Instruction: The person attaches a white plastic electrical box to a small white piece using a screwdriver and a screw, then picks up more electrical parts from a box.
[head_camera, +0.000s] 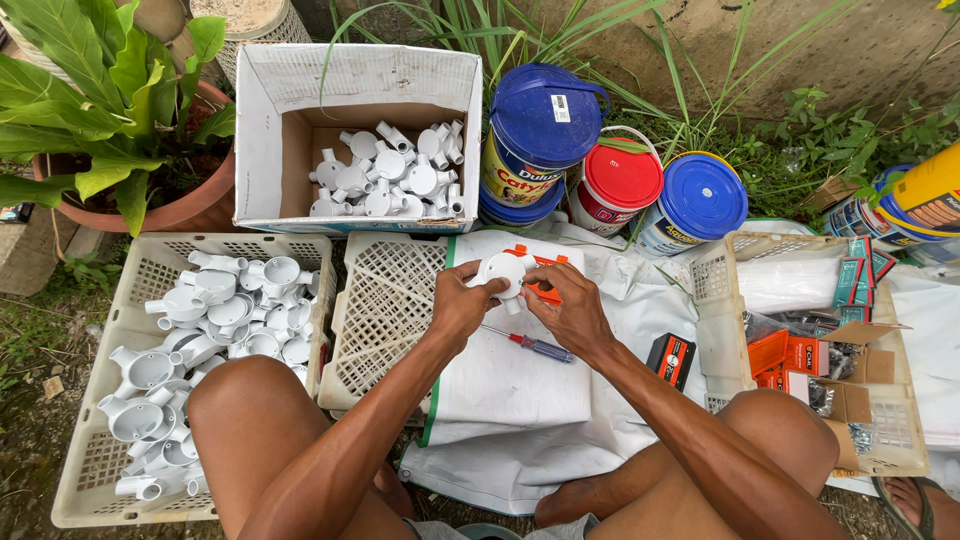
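Above the white sheet, both hands grip one white pipe fitting: left hand closed around its side, right hand pinching it. Beneath lies a screwdriver. Left of the sheet, a crate brims with fittings; behind, the cardboard box holds more.
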